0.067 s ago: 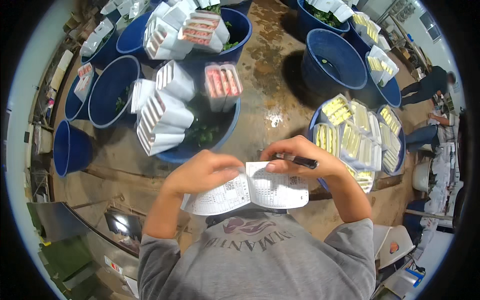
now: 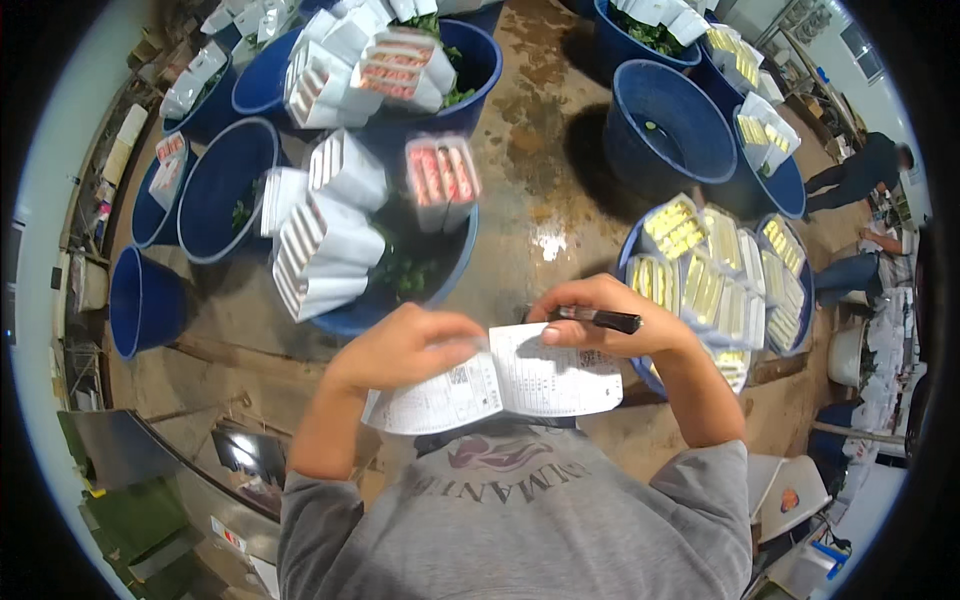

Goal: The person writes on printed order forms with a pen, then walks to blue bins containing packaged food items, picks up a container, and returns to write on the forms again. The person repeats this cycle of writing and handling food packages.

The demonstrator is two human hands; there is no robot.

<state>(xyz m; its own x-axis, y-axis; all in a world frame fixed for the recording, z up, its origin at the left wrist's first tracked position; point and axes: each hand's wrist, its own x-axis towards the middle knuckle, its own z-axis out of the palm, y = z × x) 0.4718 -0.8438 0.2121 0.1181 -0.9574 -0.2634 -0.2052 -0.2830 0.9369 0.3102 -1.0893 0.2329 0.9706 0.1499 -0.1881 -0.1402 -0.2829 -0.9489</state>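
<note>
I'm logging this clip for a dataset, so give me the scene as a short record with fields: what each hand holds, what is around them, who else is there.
left hand: grips the left end of a white printed paper slip
right hand: holds the slip's right end, with a black pen across the fingers
surroundings: blue buckets on a wet concrete floor, holding sleeved bunches, pink and yellow
others: a person in dark clothes, far right

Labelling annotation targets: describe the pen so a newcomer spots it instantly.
Start at the white printed paper sheets held in front of the grey shirt. The right hand grips their upper right edge; lying across its fingers is the pen, dark, slim and horizontal, the only dark stick among pale cartons.
</note>
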